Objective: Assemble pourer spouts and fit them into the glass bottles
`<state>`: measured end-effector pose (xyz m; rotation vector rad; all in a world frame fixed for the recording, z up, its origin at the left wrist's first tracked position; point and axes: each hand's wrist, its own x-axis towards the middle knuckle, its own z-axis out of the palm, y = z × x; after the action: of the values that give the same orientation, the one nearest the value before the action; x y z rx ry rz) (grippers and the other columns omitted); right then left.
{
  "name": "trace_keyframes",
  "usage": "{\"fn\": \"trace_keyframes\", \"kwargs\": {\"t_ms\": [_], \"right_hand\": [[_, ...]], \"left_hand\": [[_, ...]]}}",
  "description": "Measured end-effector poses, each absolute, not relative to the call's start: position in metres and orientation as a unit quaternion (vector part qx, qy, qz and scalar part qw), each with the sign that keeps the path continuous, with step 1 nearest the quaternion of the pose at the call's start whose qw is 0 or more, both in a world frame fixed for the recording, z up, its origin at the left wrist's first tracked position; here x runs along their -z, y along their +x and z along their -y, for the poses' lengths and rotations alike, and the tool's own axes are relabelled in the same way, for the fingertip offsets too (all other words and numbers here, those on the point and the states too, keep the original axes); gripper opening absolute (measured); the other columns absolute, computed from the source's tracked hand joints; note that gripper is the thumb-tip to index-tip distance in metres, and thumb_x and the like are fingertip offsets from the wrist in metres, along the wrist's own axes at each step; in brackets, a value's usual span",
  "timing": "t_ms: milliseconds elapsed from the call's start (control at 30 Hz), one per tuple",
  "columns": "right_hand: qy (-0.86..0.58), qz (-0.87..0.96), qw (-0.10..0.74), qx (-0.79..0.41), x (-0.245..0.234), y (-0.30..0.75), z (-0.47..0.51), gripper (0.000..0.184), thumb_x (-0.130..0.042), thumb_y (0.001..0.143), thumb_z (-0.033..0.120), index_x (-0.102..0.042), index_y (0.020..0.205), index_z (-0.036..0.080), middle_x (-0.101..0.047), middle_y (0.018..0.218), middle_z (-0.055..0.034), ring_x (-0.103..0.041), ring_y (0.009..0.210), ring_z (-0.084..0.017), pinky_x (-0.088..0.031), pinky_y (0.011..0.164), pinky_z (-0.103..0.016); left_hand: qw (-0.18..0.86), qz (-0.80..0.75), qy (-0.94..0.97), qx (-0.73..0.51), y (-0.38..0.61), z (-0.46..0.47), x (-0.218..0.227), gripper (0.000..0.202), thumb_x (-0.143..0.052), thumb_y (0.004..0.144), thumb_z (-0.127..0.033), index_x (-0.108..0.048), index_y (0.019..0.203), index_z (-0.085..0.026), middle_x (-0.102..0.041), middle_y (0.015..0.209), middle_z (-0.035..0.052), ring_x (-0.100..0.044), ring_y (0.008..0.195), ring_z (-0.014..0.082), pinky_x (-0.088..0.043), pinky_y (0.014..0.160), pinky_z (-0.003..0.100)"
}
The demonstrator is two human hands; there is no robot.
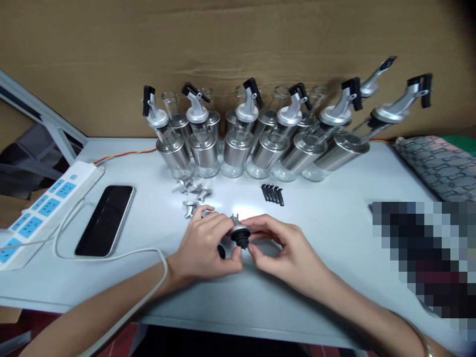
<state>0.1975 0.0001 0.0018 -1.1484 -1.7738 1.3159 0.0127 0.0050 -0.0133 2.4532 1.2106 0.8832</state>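
Note:
Both my hands meet at the middle of the white table (334, 233). My left hand (206, 248) and my right hand (284, 248) pinch one small pourer spout (240, 234) between their fingertips; it has a silver cap and a black stopper. Just behind my left hand lie several loose silver spout parts (193, 193). A short row of small black caps (272, 194) lies behind my right hand. Along the back stand several glass bottles with steel bands (238, 148), most fitted with silver pourers and black flip caps.
A black phone (106, 219) lies face up at the left, beside a white power strip with blue sockets (44, 210) and its white cable (111, 258). A patterned pouch (442, 166) sits at the right. A cardboard wall (238, 44) backs the table.

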Motion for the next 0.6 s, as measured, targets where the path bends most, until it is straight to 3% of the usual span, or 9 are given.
{"fn": "trace_keyframes", "kwargs": {"t_ms": [267, 600], "right_hand": [[-0.431, 0.735, 0.306, -0.425, -0.0022, 0.1977, -0.0008, 0.021, -0.055, 0.069, 0.012, -0.056, 0.088, 0.02, -0.061, 0.074, -0.0007, -0.061, 0.066, -0.015, -0.052, 0.062, -0.027], [-0.415, 0.751, 0.308, -0.411, -0.005, 0.1973, 0.0008, 0.013, -0.052, 0.07, 0.011, -0.052, 0.079, 0.02, -0.053, 0.068, 0.0016, -0.055, 0.058, -0.011, -0.047, 0.055, -0.023]], "left_hand": [[0.116, -0.399, 0.861, -0.293, 0.0135, -0.003, 0.0147, 0.008, -0.044, 0.073, -0.028, -0.043, 0.07, -0.02, -0.047, 0.057, -0.0058, -0.047, 0.052, 0.0125, -0.038, 0.089, 0.039], [0.132, -0.385, 0.864, -0.297, 0.014, -0.0014, 0.0139, 0.01, -0.044, 0.074, -0.026, -0.039, 0.067, -0.02, -0.042, 0.054, -0.008, -0.042, 0.05, 0.0103, -0.037, 0.094, 0.04]]}}
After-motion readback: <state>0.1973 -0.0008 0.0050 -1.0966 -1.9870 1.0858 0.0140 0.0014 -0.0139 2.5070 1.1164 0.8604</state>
